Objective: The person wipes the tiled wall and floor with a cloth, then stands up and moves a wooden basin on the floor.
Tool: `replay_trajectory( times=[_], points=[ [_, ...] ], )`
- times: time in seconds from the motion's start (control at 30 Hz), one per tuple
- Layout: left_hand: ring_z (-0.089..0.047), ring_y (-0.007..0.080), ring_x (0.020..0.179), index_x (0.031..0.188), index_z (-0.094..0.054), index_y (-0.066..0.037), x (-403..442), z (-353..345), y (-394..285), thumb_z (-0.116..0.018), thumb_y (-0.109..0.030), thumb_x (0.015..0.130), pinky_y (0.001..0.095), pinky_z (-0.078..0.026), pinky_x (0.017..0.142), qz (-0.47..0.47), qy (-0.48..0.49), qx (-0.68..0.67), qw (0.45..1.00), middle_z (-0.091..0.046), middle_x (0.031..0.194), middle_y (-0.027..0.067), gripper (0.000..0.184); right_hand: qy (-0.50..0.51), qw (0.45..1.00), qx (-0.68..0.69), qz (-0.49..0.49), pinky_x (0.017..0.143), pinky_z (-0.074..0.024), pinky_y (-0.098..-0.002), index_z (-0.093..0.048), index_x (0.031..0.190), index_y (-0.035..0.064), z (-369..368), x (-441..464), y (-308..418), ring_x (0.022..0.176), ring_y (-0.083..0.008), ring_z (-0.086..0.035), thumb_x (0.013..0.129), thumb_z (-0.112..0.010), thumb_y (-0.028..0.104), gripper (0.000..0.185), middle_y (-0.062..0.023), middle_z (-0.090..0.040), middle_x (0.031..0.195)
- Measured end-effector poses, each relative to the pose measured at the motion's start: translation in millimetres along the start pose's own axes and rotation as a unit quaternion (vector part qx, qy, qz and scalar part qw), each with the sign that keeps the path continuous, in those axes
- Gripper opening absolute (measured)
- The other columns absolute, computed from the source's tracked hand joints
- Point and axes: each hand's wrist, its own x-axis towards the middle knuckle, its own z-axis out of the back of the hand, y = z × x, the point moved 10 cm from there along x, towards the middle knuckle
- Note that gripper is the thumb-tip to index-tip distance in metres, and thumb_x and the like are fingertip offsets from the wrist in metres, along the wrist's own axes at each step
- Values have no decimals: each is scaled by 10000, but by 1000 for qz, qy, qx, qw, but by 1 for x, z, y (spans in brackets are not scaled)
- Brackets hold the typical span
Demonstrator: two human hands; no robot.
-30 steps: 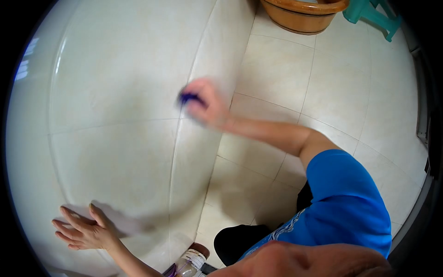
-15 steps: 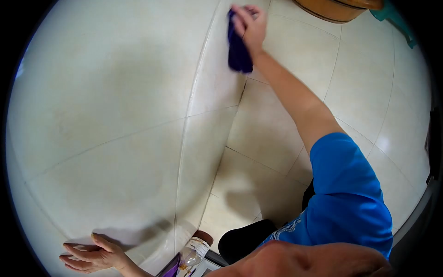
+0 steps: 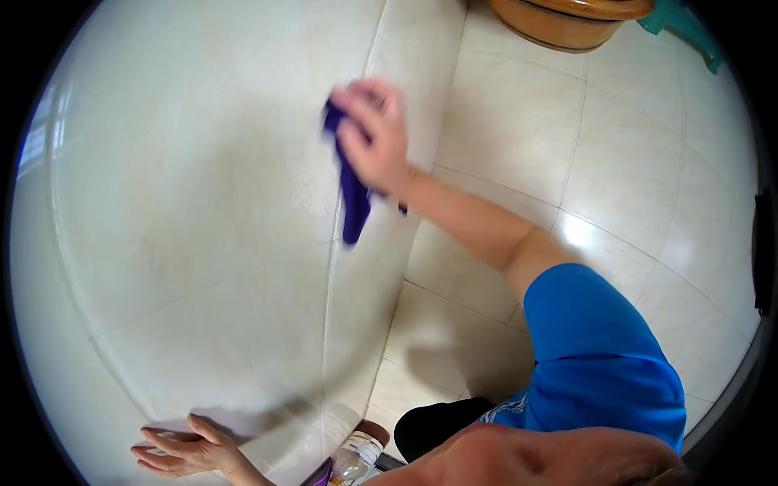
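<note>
My right hand [image 3: 374, 134] is closed on a dark purple cloth [image 3: 354, 202], which hangs down below the fingers. Hand and cloth are at the ridge where the pale tiled surface [image 3: 203, 243] meets its narrower side face. The fingers are a little blurred by motion. At the lower left, my left hand [image 3: 185, 449] lies against the same pale surface with its fingers spread and nothing in it.
A wooden tub [image 3: 559, 28] stands on the tiled floor [image 3: 519, 121] at the top right, with a green plastic object [image 3: 685, 32] beside it. Near the bottom, a clear jar with a brown lid [image 3: 359, 454] sits next to something purple [image 3: 322, 472].
My right hand and the purple cloth have moved down and left, from the side face onto the ridge. The view has shifted slightly; my left hand keeps its pose on the surface.
</note>
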Motion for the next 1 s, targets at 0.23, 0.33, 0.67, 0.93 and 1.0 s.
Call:
replay_trajectory(
  times=[0.23, 0.33, 0.67, 0.93, 1.0],
  points=[
    [-300, 416, 1300, 1385, -391, -143, 9, 6, -12, -428, -565, 904, 559, -272, 1020, 18, 34, 10, 999, -313, 1426, 226, 641, -110, 938, -324, -51, 846, -443, -399, -623, 1139, 118, 103, 50, -203, 908, -339, -555, 861, -560, 175, 292, -178, -592, 949],
    [-297, 405, 1303, 1383, -396, -151, 9, 5, -9, -432, -570, 901, 553, -267, 1021, 15, 21, 0, 1000, -316, 1426, 220, 640, 16, 880, -454, -138, 824, -449, -417, -597, 1145, 77, 114, -8, -255, 940, -354, -547, 816, -582, 121, 333, -167, -599, 1021],
    [-294, 397, 1293, 1371, -425, -185, -2, 0, 5, -451, -588, 886, 565, -261, 987, 7, -14, -16, 1000, -344, 1416, 190, 631, -57, 929, -256, -261, 1054, -287, -419, -409, 1346, 38, 48, -187, -89, 1238, -370, -370, 910, -404, 70, 437, -218, -397, 1339],
    [-303, 379, 1289, 1373, -417, -156, -1, 0, 0, -458, -571, 892, 550, -260, 1006, -18, -16, -32, 999, -350, 1404, 189, 637, -86, 948, -243, -185, 1040, -332, -389, -434, 1311, 9, 59, -162, -109, 1204, -350, -441, 857, -413, -26, 456, -194, -469, 1304],
    [-320, 372, 1279, 1366, -422, -143, 0, 1, -1, -452, -564, 898, 542, -273, 1005, -14, -15, -15, 1000, -356, 1394, 193, 630, -101, 936, -261, -216, 1010, -370, -398, -461, 1280, -4, 80, -143, -168, 1160, -369, -482, 862, -427, -2, 419, -215, -513, 1258]
  ],
)
